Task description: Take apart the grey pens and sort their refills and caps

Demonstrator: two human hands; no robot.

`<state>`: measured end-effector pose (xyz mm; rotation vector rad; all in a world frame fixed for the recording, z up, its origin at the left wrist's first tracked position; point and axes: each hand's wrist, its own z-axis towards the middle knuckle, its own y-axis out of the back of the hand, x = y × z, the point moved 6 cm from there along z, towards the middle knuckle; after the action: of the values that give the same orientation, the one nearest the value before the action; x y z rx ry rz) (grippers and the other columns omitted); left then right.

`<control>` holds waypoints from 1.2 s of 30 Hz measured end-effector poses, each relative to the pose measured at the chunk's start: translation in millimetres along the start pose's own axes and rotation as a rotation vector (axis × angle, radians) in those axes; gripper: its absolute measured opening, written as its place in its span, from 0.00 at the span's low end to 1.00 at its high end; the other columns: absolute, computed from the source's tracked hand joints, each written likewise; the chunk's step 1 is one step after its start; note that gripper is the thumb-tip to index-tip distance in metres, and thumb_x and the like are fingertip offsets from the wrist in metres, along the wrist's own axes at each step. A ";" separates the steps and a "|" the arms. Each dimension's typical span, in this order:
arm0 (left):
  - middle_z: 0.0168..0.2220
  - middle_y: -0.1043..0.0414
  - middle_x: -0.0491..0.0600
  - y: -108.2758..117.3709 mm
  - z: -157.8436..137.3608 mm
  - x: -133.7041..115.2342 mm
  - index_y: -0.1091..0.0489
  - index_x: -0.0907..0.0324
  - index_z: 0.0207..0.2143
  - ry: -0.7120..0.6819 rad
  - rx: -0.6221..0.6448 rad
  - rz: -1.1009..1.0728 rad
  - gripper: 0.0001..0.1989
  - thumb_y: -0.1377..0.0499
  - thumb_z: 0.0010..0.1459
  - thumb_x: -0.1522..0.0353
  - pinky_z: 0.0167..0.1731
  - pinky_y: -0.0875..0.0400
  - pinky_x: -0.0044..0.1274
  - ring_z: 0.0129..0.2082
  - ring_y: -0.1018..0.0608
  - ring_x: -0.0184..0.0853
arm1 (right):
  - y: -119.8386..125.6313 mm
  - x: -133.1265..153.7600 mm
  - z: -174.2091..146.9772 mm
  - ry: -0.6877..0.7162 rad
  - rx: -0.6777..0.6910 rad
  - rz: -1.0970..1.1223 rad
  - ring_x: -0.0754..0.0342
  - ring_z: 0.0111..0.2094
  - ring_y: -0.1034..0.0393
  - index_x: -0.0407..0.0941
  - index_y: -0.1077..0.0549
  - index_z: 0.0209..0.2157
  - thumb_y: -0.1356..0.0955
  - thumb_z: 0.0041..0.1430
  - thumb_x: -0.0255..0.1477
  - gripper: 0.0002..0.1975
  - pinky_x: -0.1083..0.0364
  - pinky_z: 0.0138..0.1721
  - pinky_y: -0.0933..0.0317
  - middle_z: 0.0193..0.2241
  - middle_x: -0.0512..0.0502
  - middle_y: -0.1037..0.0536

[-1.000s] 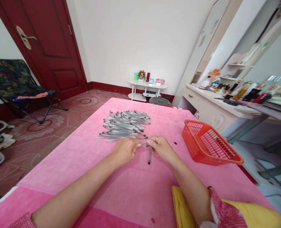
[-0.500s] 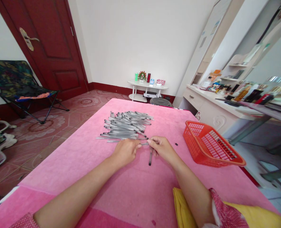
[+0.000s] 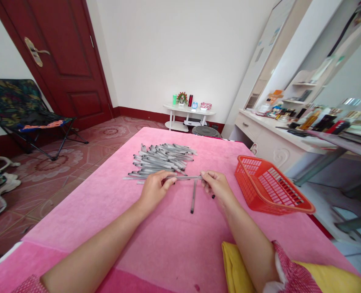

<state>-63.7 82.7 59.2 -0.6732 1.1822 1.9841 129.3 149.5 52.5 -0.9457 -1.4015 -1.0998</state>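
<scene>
A slim grey pen is stretched level between my two hands, above the pink cloth. My left hand is closed round its left end, and the fingers of my right hand pinch its right end. Below it, another grey pen with a dark end lies on the cloth. A small black piece, perhaps a cap, shows just under my right hand; whether the hand touches it I cannot tell. Just beyond my left hand spreads a heap of grey pens with black ends.
An orange-red plastic basket stands on the table's right side. Yellow fabric lies near my right forearm. The pink cloth covers the table. Past the right edge is a white dresser with bottles on it.
My hands have moved apart, and the pen now shows at length between them. My right hand went right, uncovering more of the lying pen. The black piece right of that hand no longer shows there.
</scene>
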 end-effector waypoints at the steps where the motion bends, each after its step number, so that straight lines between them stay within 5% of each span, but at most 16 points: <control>1: 0.35 0.25 0.51 0.6 0.5 6.3 0.27 0.59 0.36 0.041 -0.037 -0.091 0.12 0.45 0.54 0.63 0.36 0.34 0.24 0.34 0.25 0.35 | 0.6 -1.0 -0.1 -0.016 -0.001 0.020 0.64 0.09 0.47 0.42 0.37 0.16 0.34 0.48 0.41 0.18 0.63 0.10 0.56 0.09 0.54 0.37; 6: 0.28 0.25 0.49 -4.2 -0.3 27.1 0.29 0.62 0.35 0.263 -0.113 -0.636 0.15 0.37 0.45 0.63 0.31 0.30 0.24 0.26 0.24 0.33 | -1.6 -8.9 -0.7 -0.103 0.001 0.118 0.65 0.09 0.48 0.42 0.35 0.19 0.32 0.46 0.42 0.18 0.62 0.10 0.56 0.11 0.54 0.35; 10: 0.25 0.26 0.46 -3.2 -1.9 28.4 0.30 0.62 0.36 0.329 -0.177 -0.876 0.16 0.36 0.45 0.64 0.30 0.30 0.21 0.25 0.25 0.29 | -9.9 -11.4 -1.2 -0.107 0.086 0.136 0.65 0.09 0.47 0.40 0.32 0.21 0.32 0.46 0.42 0.18 0.62 0.10 0.56 0.12 0.54 0.34; 16: 0.30 0.26 0.47 -6.6 -7.0 33.1 0.29 0.62 0.35 0.419 -0.202 -0.994 0.16 0.35 0.44 0.63 0.29 0.30 0.20 0.28 0.24 0.29 | -24.1 -7.8 -7.5 -0.090 0.244 0.064 0.65 0.11 0.46 0.40 0.33 0.19 0.31 0.45 0.43 0.19 0.62 0.12 0.56 0.12 0.54 0.34; 21: 0.40 0.26 0.54 -19.5 -9.6 12.6 0.28 0.64 0.35 0.312 0.018 -0.934 0.15 0.38 0.47 0.62 0.37 0.30 0.25 0.38 0.24 0.35 | -40.9 -7.9 -19.4 -0.150 0.358 0.096 0.66 0.10 0.47 0.38 0.29 0.26 0.32 0.46 0.46 0.21 0.63 0.12 0.57 0.12 0.55 0.34; 26: 0.34 0.24 0.49 -29.0 -16.4 9.2 0.30 0.61 0.34 0.356 0.012 -1.087 0.14 0.36 0.46 0.63 0.37 0.29 0.28 0.34 0.23 0.36 | -54.6 -9.8 -25.5 -0.163 0.392 0.145 0.66 0.10 0.48 0.39 0.29 0.25 0.31 0.45 0.45 0.21 0.63 0.12 0.56 0.12 0.56 0.35; 32: 0.30 0.24 0.48 -34.0 -20.5 10.4 0.30 0.63 0.32 0.433 -0.119 -1.143 0.13 0.35 0.44 0.65 0.34 0.27 0.26 0.30 0.22 0.33 | -54.4 -3.2 -23.3 -0.022 0.281 -0.021 0.62 0.11 0.45 0.40 0.29 0.26 0.33 0.48 0.41 0.16 0.61 0.13 0.51 0.13 0.55 0.35; 36: 0.29 0.24 0.49 -23.8 -15.5 24.2 0.30 0.64 0.30 0.495 -0.229 -1.186 0.12 0.35 0.44 0.66 0.32 0.27 0.23 0.30 0.22 0.32 | -45.9 22.5 -31.1 0.353 0.136 -0.434 0.55 0.23 0.34 0.43 0.27 0.26 0.35 0.52 0.32 0.08 0.57 0.25 0.42 0.22 0.47 0.26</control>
<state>-58.4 84.1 22.4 -1.5823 0.5173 0.9394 90.7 107.0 69.6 -0.3288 -1.3934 -1.3921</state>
